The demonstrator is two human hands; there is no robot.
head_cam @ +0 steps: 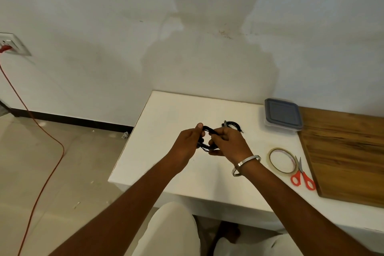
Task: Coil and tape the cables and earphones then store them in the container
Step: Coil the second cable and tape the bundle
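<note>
Head view looks down on a white desk (172, 164) pushed against a pale wall, with both bare hands raised above its middle. Between them hangs a loop of black cable (204, 140), held clear of the desk surface. The left hand (188, 143) grips the loop's left side, thumb up along the top of the coil and fingers curled round it. The right hand (226, 141) pinches the loop's right side, fingers curled over the strands and thumb beneath; a metal bangle (246, 165) sits on that wrist. Just behind the right hand, toward the desk's far edge, lies a second black coiled cable (232, 125) with its plug ends sticking out. Near the far right corner of the white top stands a clear container (283, 115) with a grey lid on it. Closer to the near edge on the right lies a roll of clear tape (282, 160), flat, and red-handled scissors (302, 176) touch or slightly overlap its right side. A wooden board (345, 151) adjoins the desk's right side. An orange cord (41, 131) trails across the floor from a wall socket (12, 44).
</note>
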